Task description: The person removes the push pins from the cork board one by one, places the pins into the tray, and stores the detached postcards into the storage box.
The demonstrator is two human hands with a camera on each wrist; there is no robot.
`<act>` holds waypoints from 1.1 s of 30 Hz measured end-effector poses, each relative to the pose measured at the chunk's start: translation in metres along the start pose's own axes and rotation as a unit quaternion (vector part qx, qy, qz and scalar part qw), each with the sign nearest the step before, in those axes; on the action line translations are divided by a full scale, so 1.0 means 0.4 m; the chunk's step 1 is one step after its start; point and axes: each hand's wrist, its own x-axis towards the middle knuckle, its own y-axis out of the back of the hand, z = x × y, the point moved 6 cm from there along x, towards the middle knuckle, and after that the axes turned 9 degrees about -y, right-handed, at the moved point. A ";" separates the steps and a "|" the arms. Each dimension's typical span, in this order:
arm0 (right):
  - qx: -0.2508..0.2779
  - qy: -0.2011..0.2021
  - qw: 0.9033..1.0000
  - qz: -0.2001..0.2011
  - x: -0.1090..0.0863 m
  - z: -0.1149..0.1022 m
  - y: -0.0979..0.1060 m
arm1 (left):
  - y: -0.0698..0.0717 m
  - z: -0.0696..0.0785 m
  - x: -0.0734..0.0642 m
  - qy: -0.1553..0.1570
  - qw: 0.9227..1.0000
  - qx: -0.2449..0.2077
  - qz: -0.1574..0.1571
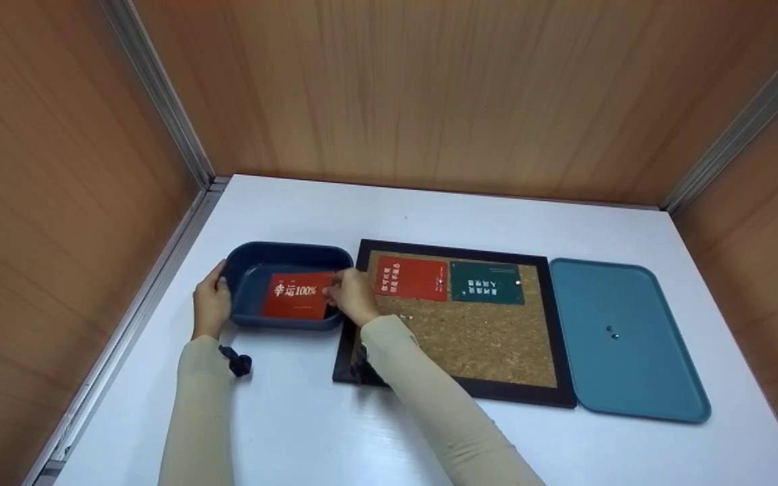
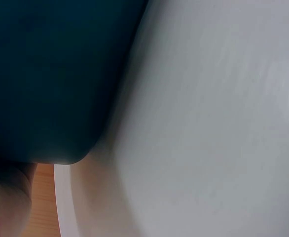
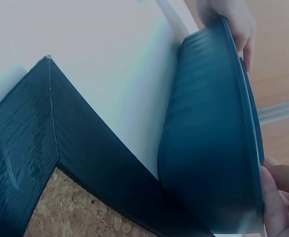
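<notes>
At the left of the table is a deep blue plastic basin [image 1: 291, 322]. My left hand [image 1: 212, 300] grips its left rim; the right wrist view shows the fingers [image 3: 247, 49] bent over the edge. A red card [image 1: 294, 304] with white lettering lies in the basin, its right edge pinched by my right hand [image 1: 354, 295] near the basin's right rim. In the left wrist view the basin's side [image 2: 51, 84] fills the upper left, with only a blurred part of the hand [image 2: 6, 205] below.
Right of the basin lies a dark-framed cork board [image 1: 497, 344], bearing another red card [image 1: 412, 278], a green card [image 1: 487, 282] and small pins [image 1: 406, 316]. Beyond it sits a teal tray [image 1: 639, 378] with small shiny pieces [image 1: 612, 333]. Wooden panels [image 1: 429, 94] enclose the white table [image 1: 294, 432].
</notes>
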 end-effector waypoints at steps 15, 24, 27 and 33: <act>0.006 -0.031 0.999 -0.022 0.002 0.010 0.001 | -0.004 -0.001 0.004 0.001 1.000 -0.005 0.002; 0.058 -0.042 0.996 -0.045 0.000 0.013 0.001 | -0.007 0.001 0.003 0.000 1.000 -0.013 0.001; 0.072 -0.047 0.995 -0.051 0.001 0.014 0.001 | -0.007 0.004 0.002 0.000 1.000 -0.018 0.000; 0.110 -0.058 0.989 -0.075 0.000 0.021 -0.001 | -0.003 0.006 -0.001 -0.002 1.000 -0.010 -0.007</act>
